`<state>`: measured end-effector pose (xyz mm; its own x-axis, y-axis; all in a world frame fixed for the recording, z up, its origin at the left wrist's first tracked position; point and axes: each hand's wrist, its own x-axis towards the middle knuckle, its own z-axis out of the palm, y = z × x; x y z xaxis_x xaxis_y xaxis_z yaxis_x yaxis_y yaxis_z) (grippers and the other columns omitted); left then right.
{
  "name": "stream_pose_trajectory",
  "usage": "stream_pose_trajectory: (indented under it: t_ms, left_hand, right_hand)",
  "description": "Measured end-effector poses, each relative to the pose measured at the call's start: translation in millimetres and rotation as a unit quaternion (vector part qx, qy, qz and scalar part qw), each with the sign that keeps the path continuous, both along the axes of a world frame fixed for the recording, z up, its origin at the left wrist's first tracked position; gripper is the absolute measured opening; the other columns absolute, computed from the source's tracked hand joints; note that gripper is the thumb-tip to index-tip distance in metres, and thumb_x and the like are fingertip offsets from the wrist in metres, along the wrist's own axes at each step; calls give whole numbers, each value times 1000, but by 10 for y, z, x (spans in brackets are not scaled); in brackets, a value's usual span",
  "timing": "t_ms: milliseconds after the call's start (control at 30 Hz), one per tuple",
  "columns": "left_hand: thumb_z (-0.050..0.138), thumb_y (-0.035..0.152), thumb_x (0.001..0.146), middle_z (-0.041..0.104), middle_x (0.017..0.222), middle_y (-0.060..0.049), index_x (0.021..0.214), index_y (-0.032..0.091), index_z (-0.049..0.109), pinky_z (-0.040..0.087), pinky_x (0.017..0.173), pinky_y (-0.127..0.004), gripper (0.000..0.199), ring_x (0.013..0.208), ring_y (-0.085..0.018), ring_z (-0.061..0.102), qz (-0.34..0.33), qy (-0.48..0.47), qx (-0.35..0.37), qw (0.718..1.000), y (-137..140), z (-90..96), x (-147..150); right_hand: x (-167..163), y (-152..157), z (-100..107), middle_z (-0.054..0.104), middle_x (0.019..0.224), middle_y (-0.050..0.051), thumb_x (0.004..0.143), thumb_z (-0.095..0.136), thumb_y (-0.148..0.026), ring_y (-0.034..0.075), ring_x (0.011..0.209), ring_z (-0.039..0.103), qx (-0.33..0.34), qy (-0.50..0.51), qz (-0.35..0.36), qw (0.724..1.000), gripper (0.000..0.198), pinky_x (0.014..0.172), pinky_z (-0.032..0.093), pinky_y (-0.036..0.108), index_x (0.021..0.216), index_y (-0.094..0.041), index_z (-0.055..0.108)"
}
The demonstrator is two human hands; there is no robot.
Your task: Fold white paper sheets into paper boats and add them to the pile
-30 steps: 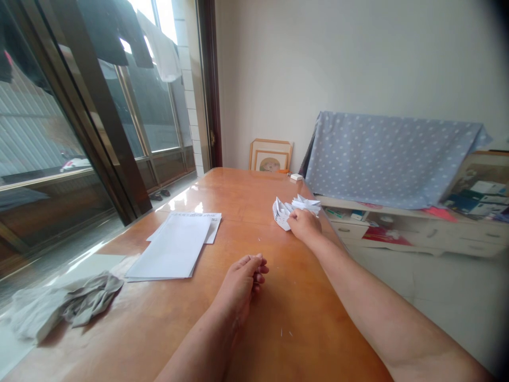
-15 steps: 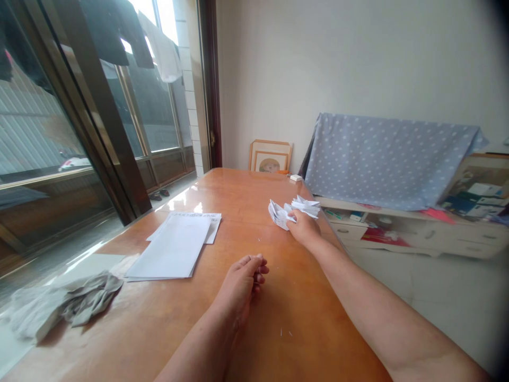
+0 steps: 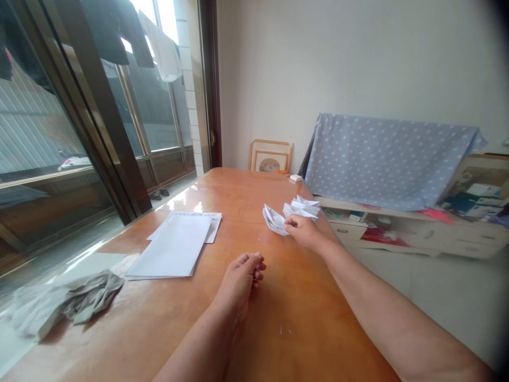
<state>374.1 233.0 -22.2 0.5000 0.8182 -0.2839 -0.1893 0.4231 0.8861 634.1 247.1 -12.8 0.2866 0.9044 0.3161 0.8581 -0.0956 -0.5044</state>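
A folded white paper boat (image 3: 274, 220) stands on the wooden table, and my right hand (image 3: 300, 229) pinches its right end between thumb and fingertips. Just behind it, to the right, several more folded paper boats (image 3: 303, 207) sit close together. My left hand (image 3: 246, 270) rests nearer to me at the middle of the table, its fingers curled and closed, with nothing visible in them. Left of it lies a stack of white paper sheets (image 3: 170, 249), with writing on the lower sheets' far edge.
A crumpled grey cloth (image 3: 93, 297) lies at the table's left edge. Tiny white scraps (image 3: 285, 331) dot the wooden tabletop (image 3: 318, 318). A small white box (image 3: 295, 178) sits at the far right corner. Beyond the right edge stands a low white cabinet (image 3: 429, 231).
My right hand has drawn one paper boat slightly left and towards me, apart from the others. The left hand has hardly moved.
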Motion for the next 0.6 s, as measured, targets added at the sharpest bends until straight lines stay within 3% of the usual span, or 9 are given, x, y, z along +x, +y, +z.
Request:
stream_pose_trajectory:
  t_ms: [133,400,500,600]
  left_hand:
    - [76,44,72,60,85,-1,86,18,59,32,53,-21,35,61,-7,48,23,0,8,1000,19,-21,-1]
    - [76,43,73,59,84,-2,84,17,55,32,53,-21,35,61,-7,48,14,6,12,1000,24,-23,7]
    - [76,43,74,59,84,-2,85,17,56,32,53,-20,35,62,-7,48,14,7,13,1000,25,-20,4]
    - [75,43,75,59,85,-2,86,17,56,32,53,-20,34,61,-7,47,11,4,14,1000,28,-33,1]
  right_hand:
    - [33,-93,47,70,80,-2,84,51,-32,17,74,60,-11,-1,27,1000,20,64,40,24,83,-21,68]
    - [19,23,56,66,76,3,86,52,-30,18,74,53,-11,-50,-15,999,23,68,35,28,67,-20,58]
    - [23,93,36,66,77,2,81,61,-37,19,76,53,-24,-47,-4,999,21,69,35,28,68,-20,58]
    - [42,124,4,65,77,0,75,65,-31,18,75,53,-31,-34,12,999,12,67,35,27,73,-20,60]
